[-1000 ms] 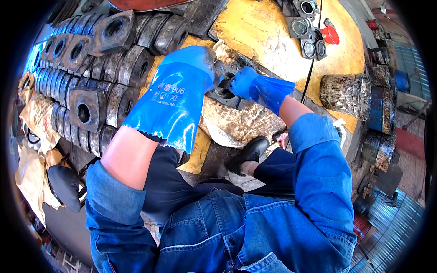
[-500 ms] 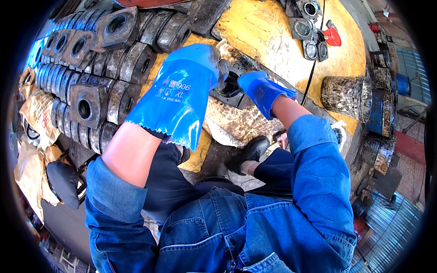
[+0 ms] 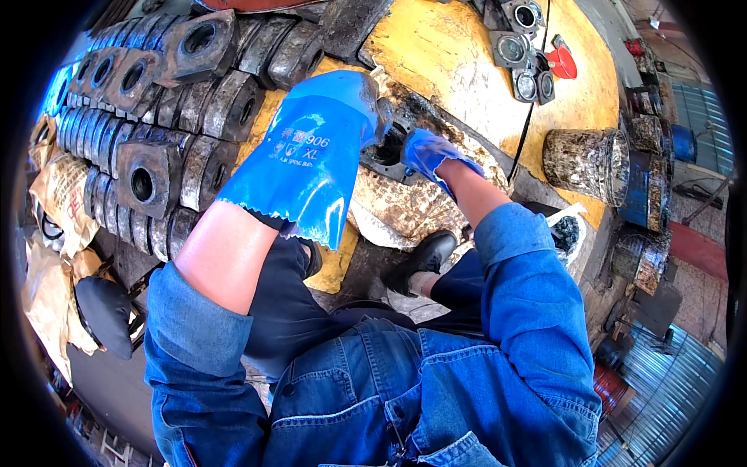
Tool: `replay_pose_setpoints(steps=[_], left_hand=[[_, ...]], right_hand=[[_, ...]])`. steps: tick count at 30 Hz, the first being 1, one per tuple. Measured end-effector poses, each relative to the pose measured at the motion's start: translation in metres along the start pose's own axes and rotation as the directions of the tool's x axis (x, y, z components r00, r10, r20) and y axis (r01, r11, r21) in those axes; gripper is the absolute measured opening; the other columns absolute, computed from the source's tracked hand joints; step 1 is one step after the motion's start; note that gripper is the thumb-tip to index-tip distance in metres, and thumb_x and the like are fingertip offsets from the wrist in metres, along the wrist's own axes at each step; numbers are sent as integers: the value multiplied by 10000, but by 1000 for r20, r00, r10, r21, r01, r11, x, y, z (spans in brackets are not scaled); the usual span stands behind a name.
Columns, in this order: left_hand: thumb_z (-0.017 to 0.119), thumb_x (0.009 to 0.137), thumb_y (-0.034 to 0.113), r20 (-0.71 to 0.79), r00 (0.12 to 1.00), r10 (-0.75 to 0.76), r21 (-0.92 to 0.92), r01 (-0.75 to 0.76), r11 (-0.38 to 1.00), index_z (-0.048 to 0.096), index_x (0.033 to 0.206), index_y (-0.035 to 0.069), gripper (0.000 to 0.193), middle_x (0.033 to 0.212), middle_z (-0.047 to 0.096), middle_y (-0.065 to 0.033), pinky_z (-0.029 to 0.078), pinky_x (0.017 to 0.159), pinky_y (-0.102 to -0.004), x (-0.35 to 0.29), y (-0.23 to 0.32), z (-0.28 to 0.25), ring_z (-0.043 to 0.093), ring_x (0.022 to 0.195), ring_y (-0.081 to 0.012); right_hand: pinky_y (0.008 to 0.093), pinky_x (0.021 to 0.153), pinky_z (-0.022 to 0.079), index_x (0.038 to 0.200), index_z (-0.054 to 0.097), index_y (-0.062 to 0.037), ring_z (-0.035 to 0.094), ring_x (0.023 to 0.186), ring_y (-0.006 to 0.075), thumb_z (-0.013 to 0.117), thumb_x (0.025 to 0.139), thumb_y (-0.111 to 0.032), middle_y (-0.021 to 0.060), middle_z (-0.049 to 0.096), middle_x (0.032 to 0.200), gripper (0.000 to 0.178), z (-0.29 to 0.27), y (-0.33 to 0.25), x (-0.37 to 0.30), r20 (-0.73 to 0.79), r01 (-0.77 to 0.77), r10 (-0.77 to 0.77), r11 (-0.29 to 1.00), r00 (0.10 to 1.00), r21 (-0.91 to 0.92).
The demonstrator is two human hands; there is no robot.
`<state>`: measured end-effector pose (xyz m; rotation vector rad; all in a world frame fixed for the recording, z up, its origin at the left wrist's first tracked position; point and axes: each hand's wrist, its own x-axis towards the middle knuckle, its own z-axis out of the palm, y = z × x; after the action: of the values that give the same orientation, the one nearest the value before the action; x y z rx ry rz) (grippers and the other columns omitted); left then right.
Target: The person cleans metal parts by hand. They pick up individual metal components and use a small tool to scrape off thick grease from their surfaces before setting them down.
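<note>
My left hand, in a long blue rubber glove with a dark, greasy finger end, is closed at the far left edge of a dark square metal block with a round hole. My right hand, gloved in blue too, is bent closed at the right side of that hole. Its fingertips are hidden, so what they hold, if anything, cannot be made out. Under the block lies a stained, greasy cloth on the yellow work surface.
Stacked metal blocks with round holes fill the left side. At the far right of the yellow surface sit several small square housings and a red round piece. A grimy bucket and an open bag of dark material stand at the right.
My right hand has shifted slightly left and down and turned at the wrist; its forearm moved left, uncovering the bag of dark material. My left hand stays nearly in place.
</note>
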<state>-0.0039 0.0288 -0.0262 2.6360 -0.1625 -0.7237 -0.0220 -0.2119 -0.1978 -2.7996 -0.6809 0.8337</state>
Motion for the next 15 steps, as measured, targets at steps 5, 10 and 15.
replay_pose_setpoints(steps=[5, 10, 15], left_hand=[[631, 806, 391, -41, 999, 4, 41, -2, 999, 648, 1121, 134, 407, 1069, 651, -158, 495, 859, -426, 1, -3, 4, 615, 991, -342], [631, 805, 390, -43, 999, 33, 44, -31, 999, 654, 1109, 142, 393, 1063, 651, -156, 495, 861, -425, -3, 1, 0, 615, 985, -340], [655, 780, 374, -31, 999, 19, 28, -18, 999, 660, 1097, 159, 383, 1059, 651, -152, 502, 847, -421, -1, 6, 0, 617, 978, -335]], right_hand=[[353, 762, 499, 994, 660, -35, 639, 884, 324, 469, 889, -195, 169, 662, 945, 270, 10, -2, 3, -13, 78, -79, 996, 997, -40], [342, 698, 501, 916, 645, -32, 627, 767, 294, 487, 895, -199, 149, 653, 855, 231, 60, 20, 13, -120, 40, -21, 987, 993, 158], [330, 690, 498, 915, 636, -31, 620, 768, 269, 495, 903, -211, 139, 650, 867, 228, 53, -5, 2, -53, -103, 138, 900, 989, 424]])
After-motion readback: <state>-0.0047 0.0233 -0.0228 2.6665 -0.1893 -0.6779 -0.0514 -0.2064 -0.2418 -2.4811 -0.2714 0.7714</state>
